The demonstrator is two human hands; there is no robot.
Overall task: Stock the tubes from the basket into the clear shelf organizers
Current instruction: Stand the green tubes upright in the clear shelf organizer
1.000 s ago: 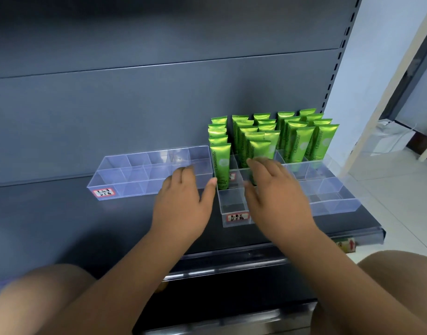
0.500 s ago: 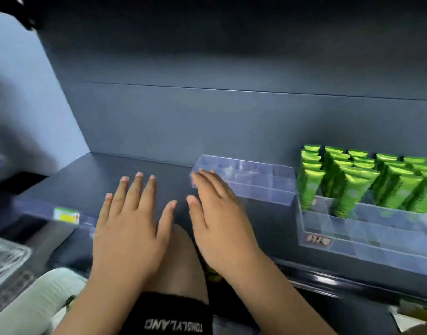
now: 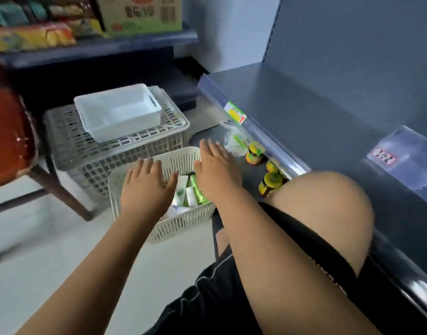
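A cream slotted basket [image 3: 181, 226] stands on the floor at centre and holds several green and white tubes [image 3: 192, 192]. My left hand [image 3: 147, 187] hovers flat over the basket's left half, fingers straight and spread, holding nothing. Over the basket's right rim my right hand [image 3: 216, 169] is stretched out flat as well, palm down and empty. One corner of a clear shelf organizer [image 3: 405, 151] with a red-and-white label shows on the dark shelf at the right edge. The green tubes stocked in the organizers are out of view.
A grey crate [image 3: 125, 151] behind the basket carries a white bin [image 3: 118, 112]. Small yellow-lidded jars [image 3: 270, 182] and a plastic bag [image 3: 234, 141] sit on the lower shelf beside my bare knee [image 3: 323, 213]. A red chair [image 3: 12, 139] stands at left.
My view has swung left and down from the shelf organizers to the basket on the floor. Both hands have left the shelf and now hover flat over the basket.
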